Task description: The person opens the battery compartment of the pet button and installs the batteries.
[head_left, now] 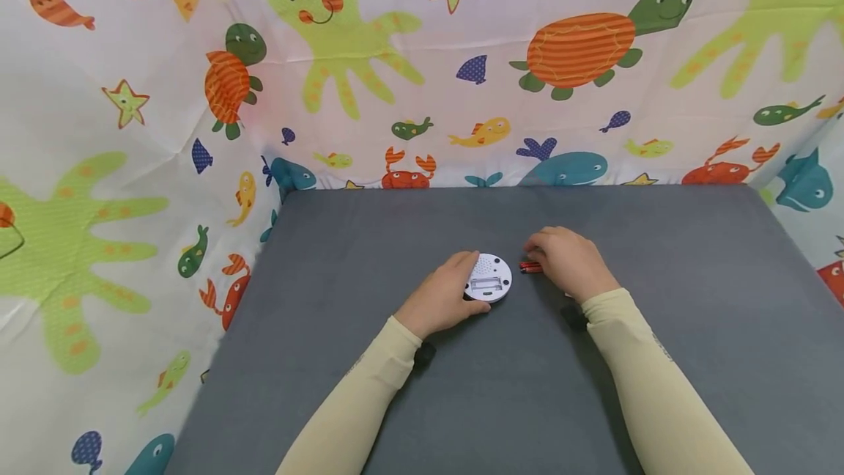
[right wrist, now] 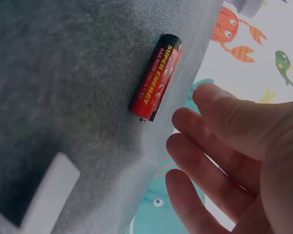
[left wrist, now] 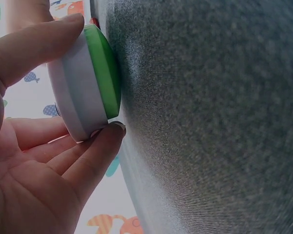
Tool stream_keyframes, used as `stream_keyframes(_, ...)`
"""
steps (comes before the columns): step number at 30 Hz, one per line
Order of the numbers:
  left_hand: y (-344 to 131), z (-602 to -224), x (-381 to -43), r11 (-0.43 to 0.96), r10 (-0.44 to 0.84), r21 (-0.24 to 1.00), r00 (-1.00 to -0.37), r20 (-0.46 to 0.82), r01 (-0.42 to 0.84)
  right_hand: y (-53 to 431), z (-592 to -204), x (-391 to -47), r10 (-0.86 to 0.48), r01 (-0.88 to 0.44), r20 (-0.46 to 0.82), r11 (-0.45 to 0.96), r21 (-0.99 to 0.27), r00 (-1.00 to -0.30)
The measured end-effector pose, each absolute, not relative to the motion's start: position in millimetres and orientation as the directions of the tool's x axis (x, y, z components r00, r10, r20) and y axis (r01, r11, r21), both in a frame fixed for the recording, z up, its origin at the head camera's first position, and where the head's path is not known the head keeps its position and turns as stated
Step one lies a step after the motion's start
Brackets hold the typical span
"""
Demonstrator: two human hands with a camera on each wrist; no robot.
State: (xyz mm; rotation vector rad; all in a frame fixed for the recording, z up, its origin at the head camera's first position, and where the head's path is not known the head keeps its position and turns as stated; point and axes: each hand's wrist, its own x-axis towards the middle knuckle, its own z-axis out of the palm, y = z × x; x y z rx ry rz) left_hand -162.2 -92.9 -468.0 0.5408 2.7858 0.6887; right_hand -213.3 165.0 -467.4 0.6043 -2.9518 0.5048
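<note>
A round white device (head_left: pixel 499 270) lies with its back up. Its back shows a patch of small holes and an uncovered battery compartment (head_left: pixel 486 284); a green side (left wrist: pixel 103 73) faces the table. My left hand (head_left: pixel 443 295) grips its rim between thumb and fingers. On the table to the right lies a red and black AAA battery (right wrist: pixel 156 78). Over it hovers my right hand (head_left: pixel 568 259), its fingers loosely bent and apart from the battery. A sliver of red shows between those fingers in the right wrist view; I cannot tell what it is.
A white flat-edged piece (right wrist: pixel 51 195) is partly visible near the right wrist. Grey cloth (head_left: pixel 369 240) covers the table. Behind and to the left hangs a curtain (head_left: pixel 395 35) printed with sea animals.
</note>
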Motion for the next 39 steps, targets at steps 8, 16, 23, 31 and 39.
stream_keyframes(8, -92, -471, -163, 0.824, 0.407, 0.475, -0.906, -0.119, 0.308, 166, -475, -217, -0.355, -0.359, 0.072, 0.878, -0.317, -0.932)
stream_keyframes(16, -92, -469, -162, 0.824, 0.405, 0.477, -0.907, -0.117, 0.306, 167, -479, -216, -0.351, -0.359, 0.082, 0.88, -0.31, -0.933)
stream_keyframes(23, -92, -468, -161, 0.826, 0.406, 0.472, -0.907, -0.116, 0.309, 161, -476, -208, -0.347, -0.363, 0.106, 0.88, -0.305, -0.932)
stream_keyframes(31, -91, -467, -159, 0.83, 0.41, 0.46, -0.905, -0.116, 0.317, 146, -460, -186, -0.353, -0.396, 0.185, 0.86, -0.323, -0.917)
stream_keyframes(39, -91, -468, -160, 0.819, 0.419, 0.472, -0.902, -0.101, 0.328, 124, -449, -168, -0.406, -0.49, 0.287, 0.797, -0.352, -0.867)
